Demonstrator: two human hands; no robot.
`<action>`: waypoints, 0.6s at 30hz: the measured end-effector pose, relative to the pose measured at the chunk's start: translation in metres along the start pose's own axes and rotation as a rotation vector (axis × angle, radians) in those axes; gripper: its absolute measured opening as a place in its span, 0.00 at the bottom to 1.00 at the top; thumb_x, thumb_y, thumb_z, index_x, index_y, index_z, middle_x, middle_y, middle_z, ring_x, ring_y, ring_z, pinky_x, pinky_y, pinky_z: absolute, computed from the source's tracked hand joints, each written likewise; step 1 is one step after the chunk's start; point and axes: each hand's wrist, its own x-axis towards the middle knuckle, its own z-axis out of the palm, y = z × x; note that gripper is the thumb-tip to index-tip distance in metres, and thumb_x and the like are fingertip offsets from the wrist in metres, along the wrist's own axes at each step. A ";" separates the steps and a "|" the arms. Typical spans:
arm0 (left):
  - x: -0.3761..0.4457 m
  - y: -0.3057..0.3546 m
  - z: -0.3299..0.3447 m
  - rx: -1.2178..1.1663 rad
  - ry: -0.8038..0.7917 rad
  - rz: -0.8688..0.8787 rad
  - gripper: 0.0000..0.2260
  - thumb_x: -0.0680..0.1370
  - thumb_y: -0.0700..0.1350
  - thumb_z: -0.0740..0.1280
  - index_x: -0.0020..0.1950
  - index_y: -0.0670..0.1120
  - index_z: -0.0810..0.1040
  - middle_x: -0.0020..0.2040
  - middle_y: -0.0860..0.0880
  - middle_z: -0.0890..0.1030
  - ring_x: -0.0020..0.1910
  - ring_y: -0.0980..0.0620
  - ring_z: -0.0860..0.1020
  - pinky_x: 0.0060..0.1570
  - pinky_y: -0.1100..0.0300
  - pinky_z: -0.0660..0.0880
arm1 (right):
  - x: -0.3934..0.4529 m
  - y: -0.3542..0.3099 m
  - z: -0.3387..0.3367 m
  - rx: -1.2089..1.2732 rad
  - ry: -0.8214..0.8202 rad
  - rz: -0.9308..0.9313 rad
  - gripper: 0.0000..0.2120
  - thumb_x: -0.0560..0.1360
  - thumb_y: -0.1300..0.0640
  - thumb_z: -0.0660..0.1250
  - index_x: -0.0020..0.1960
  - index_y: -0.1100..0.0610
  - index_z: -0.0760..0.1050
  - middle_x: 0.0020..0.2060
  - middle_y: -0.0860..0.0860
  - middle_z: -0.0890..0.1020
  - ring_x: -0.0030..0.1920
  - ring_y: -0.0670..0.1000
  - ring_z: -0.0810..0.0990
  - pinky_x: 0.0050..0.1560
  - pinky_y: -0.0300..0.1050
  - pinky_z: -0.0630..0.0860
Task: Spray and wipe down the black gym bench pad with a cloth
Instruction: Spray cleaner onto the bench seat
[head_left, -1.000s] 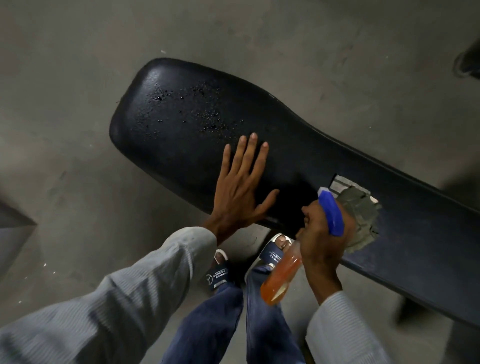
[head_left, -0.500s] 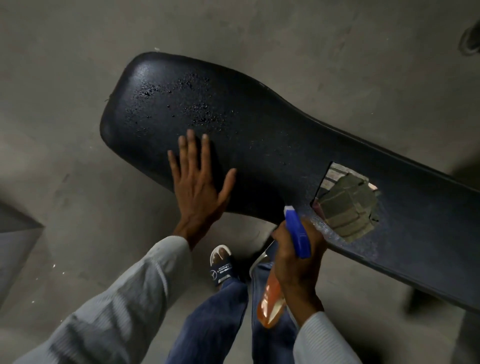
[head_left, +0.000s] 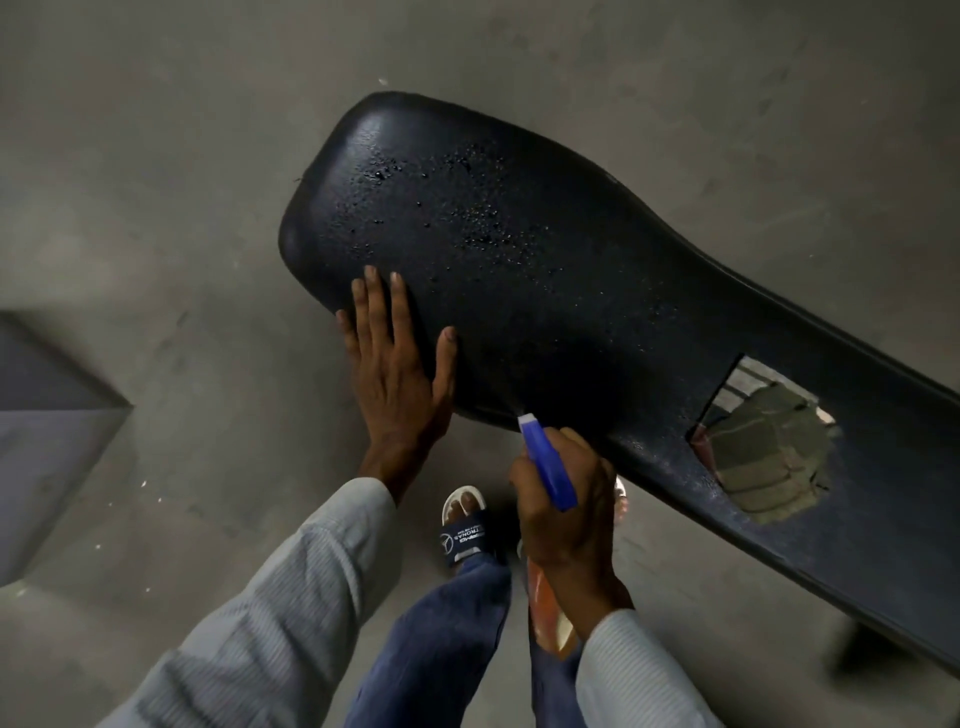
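Black textured vinyl bench pad (head_left: 571, 291) runs diagonally from upper centre of the frame down to the right edge, rounded wide end at upper centre. Droplets of spray (head_left: 467, 208) sit beaded on the wide end, mostly in its upper half. My left hand (head_left: 397, 379) lies flat and open on the pad's lower-left edge, fingers together and pointing up-frame, thumb spread to the right, holding nothing. My right hand (head_left: 563, 512) is at lower centre, closed around a spray bottle with a blue trigger head and orange liquid body (head_left: 548, 462). The blue head sticks up out of my fist with its white nozzle tip just at the pad's near edge, pointing toward the pad. The orange body hangs below my wrist, mostly hidden. Folded grey-green cloth (head_left: 769, 462) rests on the pad at right of the frame, near the pad's lower edge, well apart from both hands. Pale ribbed sleeves (head_left: 291, 597) cover both my forearms. Blue jeans (head_left: 441, 644) and a dark slide sandal with a white logo (head_left: 465, 535) show at bottom centre, under the pad's edge. Grey concrete floor (head_left: 156, 182) fills the rest of the frame.
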 end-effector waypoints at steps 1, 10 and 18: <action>0.000 -0.003 -0.001 0.001 -0.002 -0.001 0.33 0.88 0.58 0.58 0.86 0.40 0.59 0.87 0.38 0.56 0.87 0.39 0.52 0.86 0.38 0.49 | 0.001 -0.001 0.001 0.004 -0.013 0.004 0.13 0.73 0.45 0.61 0.35 0.52 0.68 0.31 0.48 0.70 0.30 0.51 0.72 0.37 0.52 0.76; 0.008 0.026 0.005 0.002 -0.063 0.150 0.32 0.87 0.57 0.60 0.85 0.39 0.62 0.86 0.38 0.59 0.87 0.38 0.54 0.86 0.38 0.47 | 0.009 0.004 -0.022 0.050 0.118 0.121 0.13 0.73 0.48 0.65 0.35 0.55 0.71 0.31 0.54 0.74 0.31 0.55 0.73 0.37 0.60 0.75; 0.007 0.079 0.024 -0.032 -0.188 0.270 0.37 0.86 0.63 0.57 0.87 0.41 0.57 0.88 0.39 0.53 0.88 0.40 0.50 0.86 0.39 0.44 | 0.030 0.003 -0.051 0.147 0.284 0.148 0.14 0.70 0.44 0.64 0.35 0.54 0.74 0.30 0.55 0.75 0.32 0.56 0.75 0.39 0.51 0.74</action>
